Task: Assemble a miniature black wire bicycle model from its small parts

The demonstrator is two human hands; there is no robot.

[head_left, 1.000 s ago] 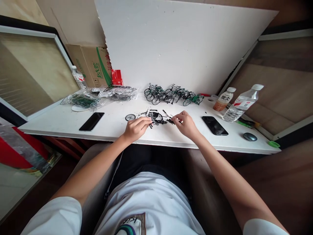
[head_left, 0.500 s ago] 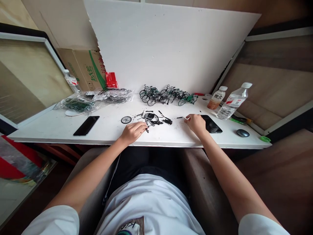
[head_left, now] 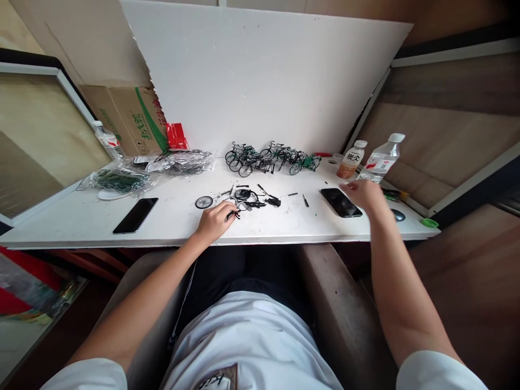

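My left hand [head_left: 216, 221] is closed in a pinch on a small black bicycle part [head_left: 234, 215] with thin bent ends, over the front of the white table. Just beyond its fingertips lie a black miniature bicycle frame [head_left: 255, 204], a loose spoked wheel [head_left: 203, 202] and several small black parts. My right hand [head_left: 363, 193] hovers near the far right corner of a black phone [head_left: 341, 202]; its fingers are blurred, so I cannot see whether they hold anything. A small dark screwdriver-like tool [head_left: 305, 200] lies left of that phone, near a thin black rod [head_left: 290, 194].
Miniature bicycles [head_left: 260, 158] stand at the back before a white board [head_left: 268, 76]. Plastic bags [head_left: 122, 180] and another phone [head_left: 135, 215] lie left. A tea bottle [head_left: 351, 159], a water bottle [head_left: 382, 158], a mouse [head_left: 398, 215] and a green cap [head_left: 429, 222] are at right.
My right hand has moved right, from the table left of the phone to beyond its right side, uncovering the small dark tool. My left hand keeps its pinch. The view has shifted slightly.
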